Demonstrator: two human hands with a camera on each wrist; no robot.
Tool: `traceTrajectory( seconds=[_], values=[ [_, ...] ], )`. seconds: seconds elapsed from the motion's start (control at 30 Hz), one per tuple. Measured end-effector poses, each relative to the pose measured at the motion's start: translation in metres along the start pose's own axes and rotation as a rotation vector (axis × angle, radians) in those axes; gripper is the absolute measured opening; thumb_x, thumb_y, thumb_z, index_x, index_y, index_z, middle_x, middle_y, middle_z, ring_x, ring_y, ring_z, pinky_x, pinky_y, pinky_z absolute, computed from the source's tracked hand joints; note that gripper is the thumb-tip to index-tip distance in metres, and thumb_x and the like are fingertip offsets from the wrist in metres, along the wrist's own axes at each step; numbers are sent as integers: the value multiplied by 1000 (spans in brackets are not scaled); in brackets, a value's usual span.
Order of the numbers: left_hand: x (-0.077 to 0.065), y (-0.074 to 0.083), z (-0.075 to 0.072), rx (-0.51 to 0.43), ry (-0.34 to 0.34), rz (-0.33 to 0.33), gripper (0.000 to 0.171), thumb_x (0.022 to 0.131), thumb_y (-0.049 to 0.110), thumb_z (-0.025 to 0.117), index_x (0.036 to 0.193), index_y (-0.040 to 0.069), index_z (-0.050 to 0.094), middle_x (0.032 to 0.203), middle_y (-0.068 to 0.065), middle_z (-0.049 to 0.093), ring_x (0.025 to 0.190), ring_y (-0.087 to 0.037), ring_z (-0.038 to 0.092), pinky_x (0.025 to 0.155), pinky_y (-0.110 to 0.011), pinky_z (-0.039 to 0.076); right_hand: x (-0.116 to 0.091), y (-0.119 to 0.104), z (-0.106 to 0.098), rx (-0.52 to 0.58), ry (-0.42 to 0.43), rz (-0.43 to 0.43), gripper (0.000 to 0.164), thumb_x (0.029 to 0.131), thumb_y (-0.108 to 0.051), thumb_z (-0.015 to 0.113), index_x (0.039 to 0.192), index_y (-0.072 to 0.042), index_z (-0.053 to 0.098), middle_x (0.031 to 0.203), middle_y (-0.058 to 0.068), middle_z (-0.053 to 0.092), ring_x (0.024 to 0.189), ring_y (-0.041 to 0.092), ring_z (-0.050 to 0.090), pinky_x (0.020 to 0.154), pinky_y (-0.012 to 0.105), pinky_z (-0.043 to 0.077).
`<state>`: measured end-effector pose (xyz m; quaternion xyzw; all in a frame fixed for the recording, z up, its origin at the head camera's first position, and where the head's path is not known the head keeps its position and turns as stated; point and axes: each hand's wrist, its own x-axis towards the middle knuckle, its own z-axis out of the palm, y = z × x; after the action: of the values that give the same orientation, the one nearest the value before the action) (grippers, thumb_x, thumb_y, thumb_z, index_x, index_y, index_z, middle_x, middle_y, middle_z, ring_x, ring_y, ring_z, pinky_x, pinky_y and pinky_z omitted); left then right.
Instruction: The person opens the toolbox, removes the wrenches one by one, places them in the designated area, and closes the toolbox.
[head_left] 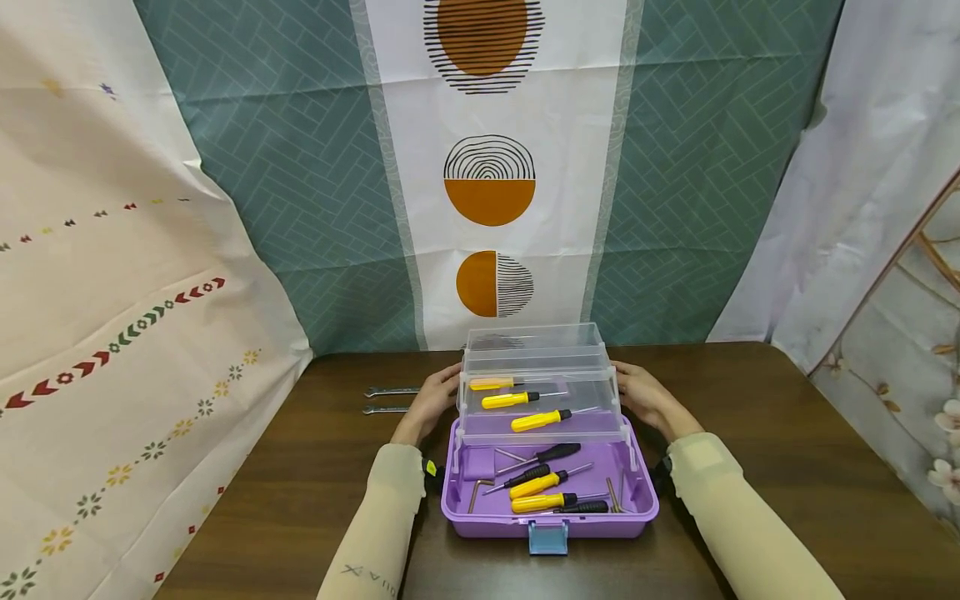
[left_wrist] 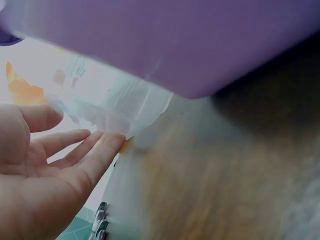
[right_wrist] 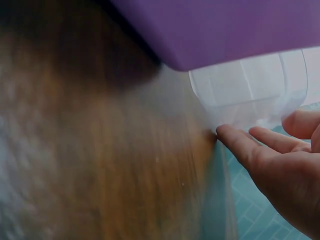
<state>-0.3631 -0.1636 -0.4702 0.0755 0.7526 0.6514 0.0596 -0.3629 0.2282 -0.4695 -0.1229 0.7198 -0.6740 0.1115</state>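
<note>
A purple toolbox (head_left: 480, 530) stands with its clear plastic lid (head_left: 536, 337) raised at the back. A clear tray (head_left: 480, 421) in front of the lid carries three yellow-handled screwdrivers (head_left: 536, 421). In the purple base lie yellow screwdrivers (head_left: 536, 502), black-handled screwdrivers (head_left: 558, 452) and hex keys (head_left: 472, 498). My left hand (head_left: 435, 402) is at the left side of the clear parts, its fairly straight fingertips right at the plastic in the left wrist view. At the opposite side, my right hand (head_left: 647, 396) has extended fingers and thumb close against the clear edge.
Two metal wrenches (head_left: 390, 409) lie on the brown table (head_left: 300, 492) left of the toolbox, near my left hand. A blue latch (head_left: 548, 538) hangs from the toolbox front. A patterned cloth (head_left: 315, 167) hangs behind the table.
</note>
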Motion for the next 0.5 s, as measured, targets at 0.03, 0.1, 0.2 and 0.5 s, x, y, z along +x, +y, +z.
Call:
traceTrajectory(
  seconds=[0.03,0.1,0.2,0.5],
  values=[
    [0,0,0,-5,-6,-8,52,112,19,47,158,-2,39,161,-23,40,147,-40,40,116,-56,38,0,0,0,9,7,2,53,114,-13,37,158,12,24,136,7,60,115,9,59,94,24,53],
    [-1,1,-1,-7,-17,-13,52,112,20,47,158,-2,38,161,-22,39,148,-40,39,117,-56,38,0,1,1,19,16,3,52,114,-13,36,158,12,25,132,4,61,116,10,59,93,24,53],
    [-1,1,-1,-16,-25,-14,52,112,19,45,158,-2,37,162,-23,39,148,-40,38,117,-56,37,0,2,2,25,18,1,53,114,-13,37,158,12,25,134,6,60,118,12,58,94,24,53],
    [-1,2,0,-39,-18,-4,51,112,17,45,158,-2,38,160,-23,41,146,-39,41,117,-56,38,-2,1,2,38,27,-15,52,114,-12,35,158,13,26,138,9,58,111,5,59,92,24,53]
  ],
)
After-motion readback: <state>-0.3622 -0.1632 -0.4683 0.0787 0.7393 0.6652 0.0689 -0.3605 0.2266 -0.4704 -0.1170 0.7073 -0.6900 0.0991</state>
